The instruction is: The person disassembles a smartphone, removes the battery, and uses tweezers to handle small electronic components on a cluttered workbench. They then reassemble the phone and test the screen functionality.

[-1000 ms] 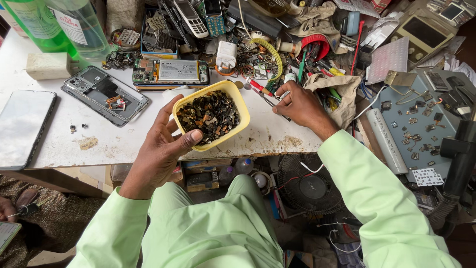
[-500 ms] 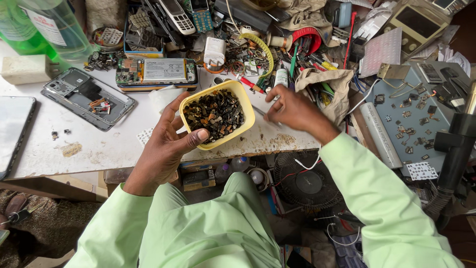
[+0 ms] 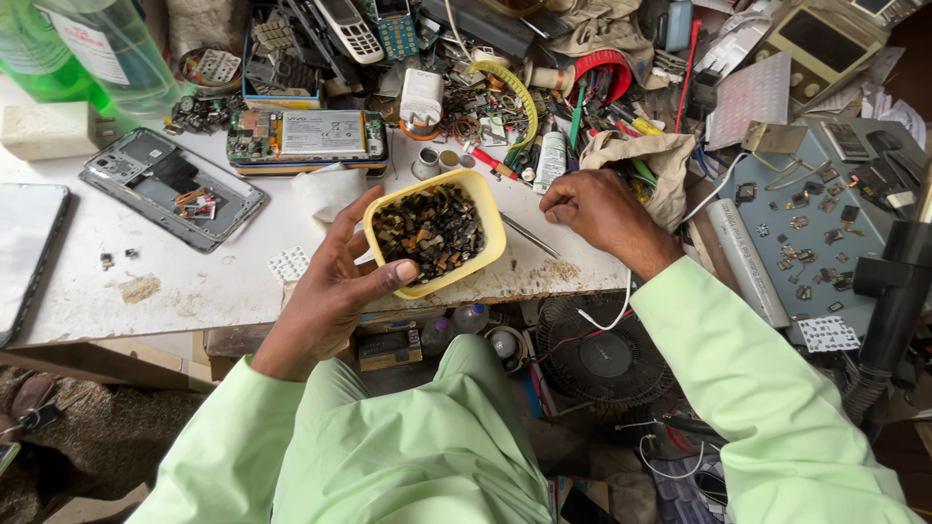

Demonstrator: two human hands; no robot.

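A: Head view, entry one. What anchors the bench?

B: A yellow plastic tub (image 3: 437, 233) filled with small dark electronic parts, at the near edge of the white worktable (image 3: 194, 291). The left hand (image 3: 335, 281) cups it: thumb hooked over the near rim, fingers spread along the far-left wall. Judged a steadying hold, since the tub partly overhangs the edge.

A: Entry two, the other hand?

B: The right hand (image 3: 594, 209) rests just right of the tub, fingers curled in and pressed together, knuckles up. Whether they pinch anything I cannot tell; the fingertips are turned under. Metal tweezers (image 3: 529, 236) lie between that hand and the tub, touching neither, probably kept there for easy reach.

A: Surroundings, by the tub?

B: Left of it, well apart: an opened phone back shell (image 3: 170, 187). Behind and to its left: a flat battery pack on a circuit board (image 3: 309, 136). Directly behind: a tangle of wires, tubes and a white charger block (image 3: 421, 95). Far behind left: a green bottle (image 3: 68, 58). Below it, under the table: a small fan (image 3: 592, 354).

A: Limits?

B: The parts in the tub are too small to identify. The bottle and the dark slab at the far left are cut off by the frame.
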